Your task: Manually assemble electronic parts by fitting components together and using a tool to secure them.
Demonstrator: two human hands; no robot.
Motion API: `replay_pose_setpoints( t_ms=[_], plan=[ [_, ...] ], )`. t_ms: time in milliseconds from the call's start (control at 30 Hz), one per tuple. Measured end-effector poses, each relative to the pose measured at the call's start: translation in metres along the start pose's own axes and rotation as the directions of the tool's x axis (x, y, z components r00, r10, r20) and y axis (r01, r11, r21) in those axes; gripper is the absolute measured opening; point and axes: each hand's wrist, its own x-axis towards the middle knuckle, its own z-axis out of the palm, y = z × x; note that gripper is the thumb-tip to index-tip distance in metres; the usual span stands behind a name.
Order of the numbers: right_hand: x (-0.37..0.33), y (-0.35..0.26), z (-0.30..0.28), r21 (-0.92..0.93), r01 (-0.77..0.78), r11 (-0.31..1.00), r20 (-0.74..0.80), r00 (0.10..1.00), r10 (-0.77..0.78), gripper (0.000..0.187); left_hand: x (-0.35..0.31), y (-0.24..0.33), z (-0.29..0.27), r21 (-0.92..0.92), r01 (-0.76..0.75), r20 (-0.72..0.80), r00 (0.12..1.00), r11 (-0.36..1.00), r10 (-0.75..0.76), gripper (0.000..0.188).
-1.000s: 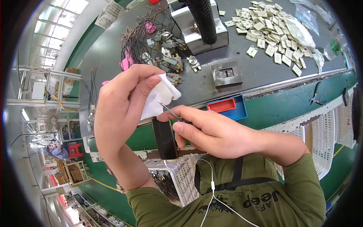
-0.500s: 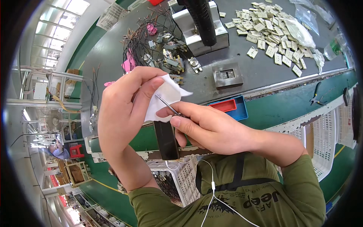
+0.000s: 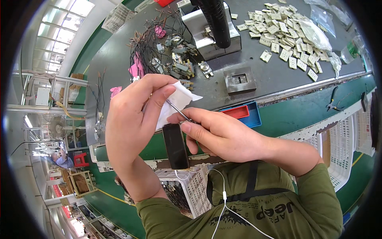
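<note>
My left hand [image 3: 129, 115] is closed, thumb against forefinger, pinching a white sheet [image 3: 181, 98] that looks like paper or thin cloth. From the right, my right hand [image 3: 227, 133] grips a thin metal rod-shaped tool [image 3: 178, 110]. Its shaft slants up and left across the sheet, and its tip lies close to my left thumb. The tool's handle is hidden in my right fingers, so its exact kind does not show. Just below the sheet, a black phone [image 3: 175, 147] with a white cable at its lower end sits by the bench's front edge.
A metal press fixture [image 3: 217, 36] stands on the bench, with a square metal block [image 3: 239, 79] in front. Wired parts [image 3: 179, 59] lie left, a pile of pale plates [image 3: 286, 34] right. Red and blue trays [image 3: 254, 113] and pliers [image 3: 334, 101] lie along the front.
My left hand and the white sheet have shifted slightly right and down. The sheet's outline has changed, and the phone's upper end shows more. My right hand has barely moved.
</note>
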Motion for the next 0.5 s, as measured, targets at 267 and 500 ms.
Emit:
replay_pose_setpoints(
  t_ms=[267, 500],
  plan=[
    [0.004, 0.004, 0.001, 0.002, -0.010, 1.000, -0.064, 0.998, 0.010, 0.031, -0.010, 0.007, 0.009, 0.130, -0.087, -0.073, 0.993, 0.988, 0.097, 0.013],
    [0.006, 0.034, 0.002, -0.300, 0.277, 0.913, -0.214, 0.913, -0.348, 0.032, -0.043, 0.029, 0.026, 0.323, -0.018, -0.056, 0.998, 0.946, 0.038, 0.042]
  ],
)
